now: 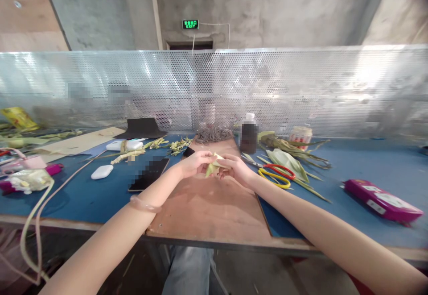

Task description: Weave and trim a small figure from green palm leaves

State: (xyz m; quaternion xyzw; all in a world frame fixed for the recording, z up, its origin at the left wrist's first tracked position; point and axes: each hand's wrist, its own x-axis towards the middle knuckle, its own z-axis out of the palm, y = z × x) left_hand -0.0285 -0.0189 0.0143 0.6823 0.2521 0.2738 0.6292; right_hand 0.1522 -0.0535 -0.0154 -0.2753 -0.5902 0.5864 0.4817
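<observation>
Above the brown board (pixel 214 210), my left hand (pixel 196 163) and my right hand (pixel 233 166) meet with fingers closed on one piece of folded, pale yellow-green corn husk (pixel 211 169). Fingers cover part of the husk. Beside my right hand lie scissors (pixel 274 174) with one red and one yellow handle loop. A broad pale husk (pixel 283 163) and long narrow leaf strips lie just beyond them. To the left of my left hand is a dark phone (pixel 150 175). At the board's far end sits a heap of grey twisted cord (pixel 214 135).
A dark bottle (pixel 249 136) and a jar (pixel 301 136) stand at the back, near dried leaves (pixel 284 145). A magenta pack (pixel 383 200) lies right. Leftward are a white case (pixel 102 172), a cable (pixel 67 180) and plant scraps (pixel 180 145). A perforated metal screen (pixel 284 89) rises behind.
</observation>
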